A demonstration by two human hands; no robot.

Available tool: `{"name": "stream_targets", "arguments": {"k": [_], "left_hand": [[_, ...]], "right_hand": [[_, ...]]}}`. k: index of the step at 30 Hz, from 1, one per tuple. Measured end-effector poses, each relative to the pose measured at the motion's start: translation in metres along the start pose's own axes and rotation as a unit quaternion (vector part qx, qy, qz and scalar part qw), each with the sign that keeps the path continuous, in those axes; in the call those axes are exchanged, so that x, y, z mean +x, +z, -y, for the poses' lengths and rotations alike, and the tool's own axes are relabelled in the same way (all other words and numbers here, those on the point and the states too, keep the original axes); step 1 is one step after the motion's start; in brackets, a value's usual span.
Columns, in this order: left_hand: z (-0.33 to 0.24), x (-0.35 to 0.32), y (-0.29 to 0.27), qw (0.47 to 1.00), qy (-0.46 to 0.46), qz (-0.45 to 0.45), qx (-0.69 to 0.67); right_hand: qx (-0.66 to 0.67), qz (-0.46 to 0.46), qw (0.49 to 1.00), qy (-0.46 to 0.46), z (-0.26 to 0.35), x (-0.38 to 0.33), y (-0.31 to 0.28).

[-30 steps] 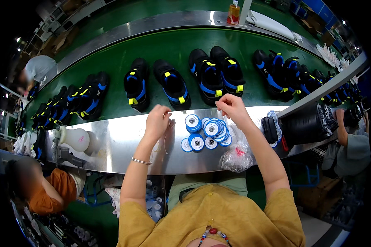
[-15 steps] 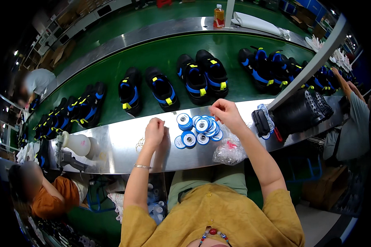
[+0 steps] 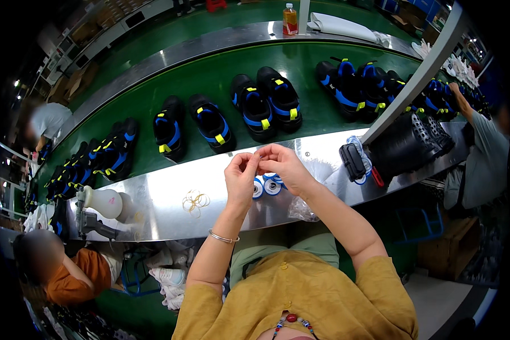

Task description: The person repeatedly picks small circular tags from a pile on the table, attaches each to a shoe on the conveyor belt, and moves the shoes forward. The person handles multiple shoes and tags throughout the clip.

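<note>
My left hand (image 3: 242, 180) and my right hand (image 3: 287, 170) meet at the fingertips above the metal ledge (image 3: 164, 198). Both are pinched closed, and whatever sits between the fingers is too small to make out. Beneath them lie several round blue-and-white tags (image 3: 272, 187), largely covered by my hands. A loose bunch of thin yellowish rubber bands (image 3: 195, 202) rests left of my left hand. By my right wrist is a crumpled clear plastic bag (image 3: 302, 210), partly hidden by the forearm.
Black-and-blue shoes (image 3: 212, 123) with yellow tabs line the green belt (image 3: 147, 102) beyond the ledge. At left stands a tool with a pale round container (image 3: 106, 203). A grey post (image 3: 413, 73), a black case (image 3: 352, 162) and black boots (image 3: 408, 146) are at right. Co-workers sit on both sides.
My hands, apart before, have come together over the tags, the left moving right and the right moving left. The rubber bands now show fully. The whole view has shifted slightly.
</note>
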State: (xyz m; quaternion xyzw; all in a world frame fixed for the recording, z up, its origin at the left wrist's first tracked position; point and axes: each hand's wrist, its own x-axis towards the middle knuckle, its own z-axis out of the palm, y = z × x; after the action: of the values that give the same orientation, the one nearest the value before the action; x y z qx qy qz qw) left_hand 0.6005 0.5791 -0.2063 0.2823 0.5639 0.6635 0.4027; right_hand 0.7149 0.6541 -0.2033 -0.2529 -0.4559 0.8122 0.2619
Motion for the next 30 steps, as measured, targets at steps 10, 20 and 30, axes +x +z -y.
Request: {"name": "stream_targets", "arguments": {"k": [10, 20, 30], "left_hand": [[0.030, 0.027, -0.006, 0.922, 0.158, 0.093, 0.340], [0.025, 0.055, 0.012, 0.748, 0.078, 0.256, 0.607], [0.028, 0.053, 0.013, 0.730, 0.109, 0.308, 0.600]], "right_hand": [[-0.097, -0.049, 0.993, 0.051, 0.008, -0.003, -0.064], [-0.196, -0.067, 0.978, -0.008, -0.021, 0.006, -0.104], [-0.241, -0.079, 0.967, 0.021, -0.033, 0.010, -0.099]]}}
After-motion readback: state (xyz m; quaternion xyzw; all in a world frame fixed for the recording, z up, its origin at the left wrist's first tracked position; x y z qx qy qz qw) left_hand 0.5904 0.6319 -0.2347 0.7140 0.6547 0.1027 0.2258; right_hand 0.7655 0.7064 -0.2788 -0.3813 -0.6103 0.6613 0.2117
